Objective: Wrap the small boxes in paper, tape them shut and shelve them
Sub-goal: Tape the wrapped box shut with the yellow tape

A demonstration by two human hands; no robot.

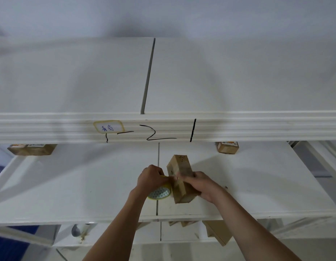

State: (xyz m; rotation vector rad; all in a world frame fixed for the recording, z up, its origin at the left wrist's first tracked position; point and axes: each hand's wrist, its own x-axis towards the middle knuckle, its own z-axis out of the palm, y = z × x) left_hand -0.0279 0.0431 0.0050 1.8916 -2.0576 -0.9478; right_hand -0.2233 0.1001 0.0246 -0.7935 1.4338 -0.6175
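A brown paper-wrapped box (180,178), oblong and creased, is standing tilted over the middle shelf board (69,185), near its front edge at the centre seam. The right hand (199,183) is gripping the box from the right, fingers curled across its face. The left hand (151,178) is holding a yellowish tape roll (160,193), fingertips pinching tape against the box's left side. Two more brown parcels are sitting at the back left (31,149) and back right (228,147) corners, half hidden by the ribbed white upper shelf edge (257,129).

shelf edge (238,129) reads "1-21"; its sticker (108,126) perhaps "青岛".
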